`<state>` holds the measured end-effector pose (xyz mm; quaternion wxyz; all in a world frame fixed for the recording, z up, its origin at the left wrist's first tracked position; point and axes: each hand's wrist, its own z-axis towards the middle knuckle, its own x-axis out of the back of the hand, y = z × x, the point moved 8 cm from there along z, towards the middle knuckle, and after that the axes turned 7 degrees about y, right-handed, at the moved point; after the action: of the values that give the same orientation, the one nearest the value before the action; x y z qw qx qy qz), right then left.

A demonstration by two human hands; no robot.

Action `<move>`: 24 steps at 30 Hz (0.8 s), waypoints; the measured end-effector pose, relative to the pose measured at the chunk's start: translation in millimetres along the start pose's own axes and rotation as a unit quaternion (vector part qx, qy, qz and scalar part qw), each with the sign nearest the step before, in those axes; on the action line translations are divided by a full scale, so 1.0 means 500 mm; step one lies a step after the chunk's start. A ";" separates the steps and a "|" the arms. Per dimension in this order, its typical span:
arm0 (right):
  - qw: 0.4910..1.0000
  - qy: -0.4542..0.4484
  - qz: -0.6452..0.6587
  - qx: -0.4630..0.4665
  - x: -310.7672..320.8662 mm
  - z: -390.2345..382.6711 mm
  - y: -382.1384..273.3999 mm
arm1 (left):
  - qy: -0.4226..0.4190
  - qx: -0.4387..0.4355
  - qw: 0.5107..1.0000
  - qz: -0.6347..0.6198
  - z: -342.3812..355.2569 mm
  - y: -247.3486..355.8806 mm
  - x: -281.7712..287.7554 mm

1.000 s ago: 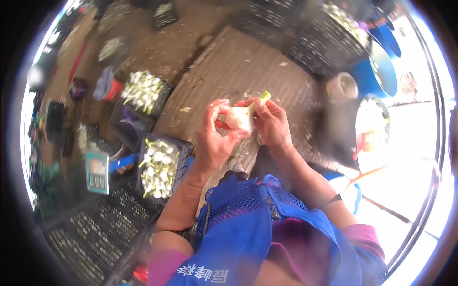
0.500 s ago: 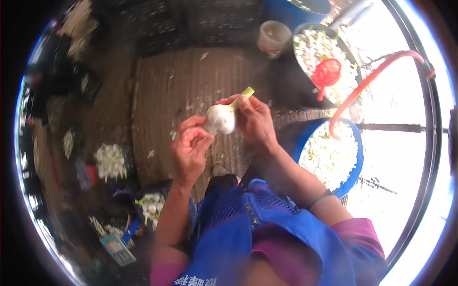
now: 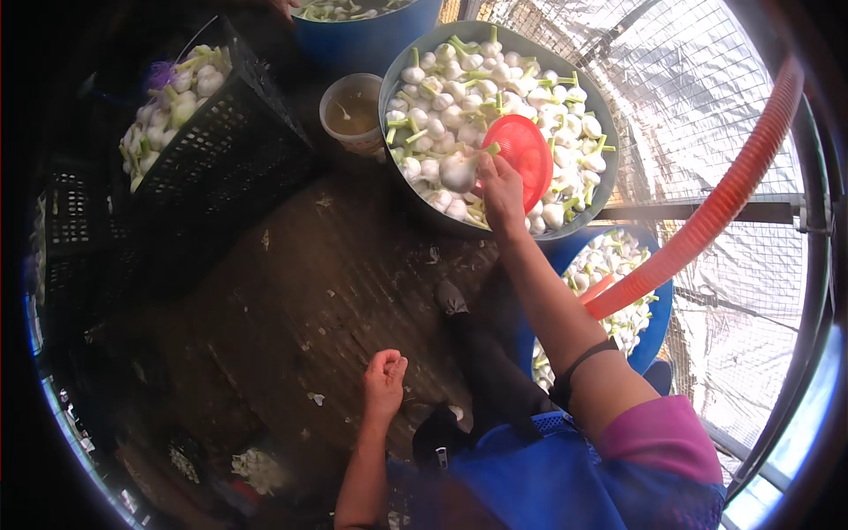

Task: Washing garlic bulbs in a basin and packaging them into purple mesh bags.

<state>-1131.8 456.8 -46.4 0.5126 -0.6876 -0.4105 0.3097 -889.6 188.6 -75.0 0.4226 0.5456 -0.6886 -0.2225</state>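
My right hand [image 3: 502, 193] reaches over a large grey-green tub [image 3: 393, 146], pinching a garlic bulb [image 3: 458, 172] by its short green stem. The bulb is white and hangs just above the trimmed garlic bulbs [image 3: 450, 117] heaped in the tub. Behind my fingers, a red plastic strainer [image 3: 527, 155] rests on the heap, partly hidden by my hand. Lower down, my left hand [image 3: 385, 385] hovers over the floor with its fingers curled together; whatever they hold, if anything, is too small to make out.
A blue tub [image 3: 658, 331] of garlic stands at the right, crossed by a thick red corrugated hose [image 3: 707, 225]. Beside the grey-green tub is a bucket [image 3: 353, 115] of murky water. A black crate [image 3: 221, 132] of garlic stands left. Another person's hand [image 3: 284, 7] shows by a far blue tub [image 3: 362, 40].
My view has turned toward the tubs. My right hand has carried the garlic bulb away from my left hand and over the grey-green tub. My left hand has come away from the bulb.
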 end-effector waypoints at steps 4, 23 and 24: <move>0.985 0.088 -0.135 0.056 0.042 0.163 0.131 | 0.019 0.017 0.999 -0.020 0.142 0.070 -0.045; 0.891 -0.163 -0.410 -0.105 0.049 0.320 0.503 | -0.200 -0.170 0.694 0.671 0.739 0.253 -0.412; 0.893 -0.170 -0.400 -0.115 0.040 0.283 0.493 | -0.210 -0.152 0.697 0.669 0.745 0.237 -0.392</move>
<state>-1181.4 504.2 -322.6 0.4333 -0.4562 -0.7643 0.1413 -1254.0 351.4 -253.2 0.3818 -0.1911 -0.8996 -0.0917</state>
